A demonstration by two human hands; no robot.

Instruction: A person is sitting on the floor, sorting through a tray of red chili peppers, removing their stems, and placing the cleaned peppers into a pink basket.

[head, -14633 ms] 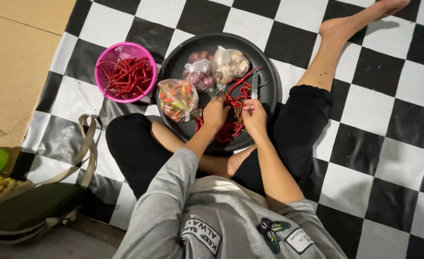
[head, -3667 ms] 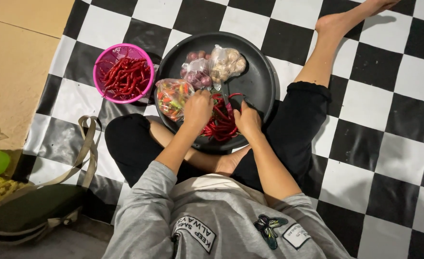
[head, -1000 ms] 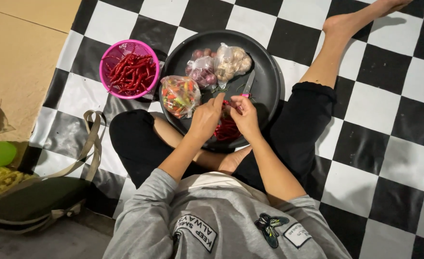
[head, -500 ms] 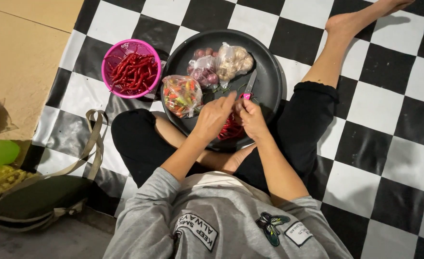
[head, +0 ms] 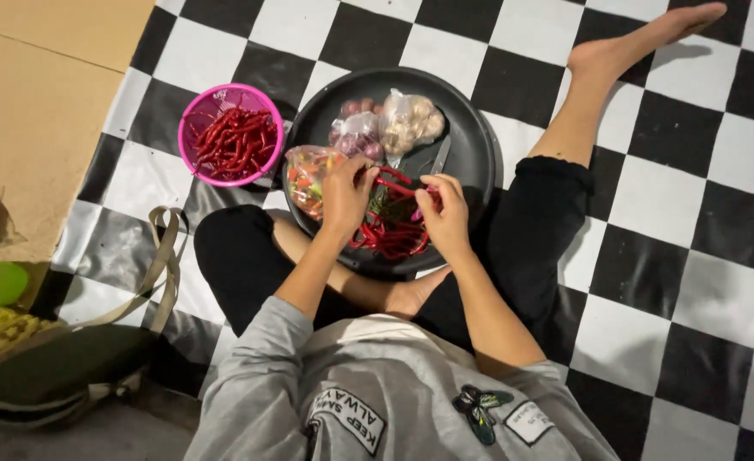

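both the left hand (head: 347, 192) and right hand (head: 447, 213) pinch 1 red chili (head: 396, 182) stretched between them.

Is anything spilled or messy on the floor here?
Nothing looks spilled. The red chillies lie on the black tray under the left hand and right hand; the rest sit in the pink basket. The bags look closed.

Single head cam, looking steeply down from above own torso. Faces forward over lap to checkered floor mat (head: 650, 282). Mid-range: arms, legs, round tray (head: 479, 145) all in frame; pink basket (head: 187, 128) upper left, bag (head: 61, 376) lower left. No second view.
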